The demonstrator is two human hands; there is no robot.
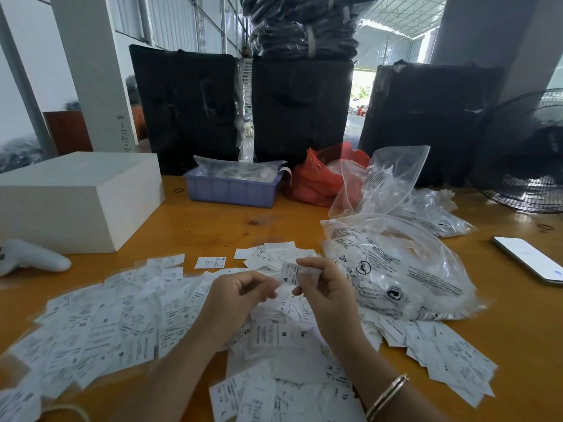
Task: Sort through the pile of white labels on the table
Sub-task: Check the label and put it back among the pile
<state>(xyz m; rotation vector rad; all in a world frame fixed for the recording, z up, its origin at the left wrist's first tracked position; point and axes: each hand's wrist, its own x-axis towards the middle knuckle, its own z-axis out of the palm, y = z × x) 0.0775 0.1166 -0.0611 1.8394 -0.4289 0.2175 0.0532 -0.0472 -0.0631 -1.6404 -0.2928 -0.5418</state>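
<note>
A wide pile of white labels (pixel 100 327) with black print and size letters covers the near part of the wooden table (pixel 219 223). Both hands hover over its middle. My right hand (pixel 326 296) pinches a small label marked M (pixel 289 274) between thumb and fingers. My left hand (pixel 234 296) has curled fingers that meet the lower edge of the same label. A smaller heap of labels (pixel 268 254) lies just beyond the hands, and one single label (pixel 210 262) lies apart to its left.
A clear printed plastic bag of labels (pixel 396 269) lies right of the hands, more bags (pixel 426 205) behind it. A white box (pixel 76 199) stands far left, a purple bin (pixel 231 190) and red bag (pixel 316 181) at the back, a phone (pixel 530 258) and fan (pixel 524 153) right.
</note>
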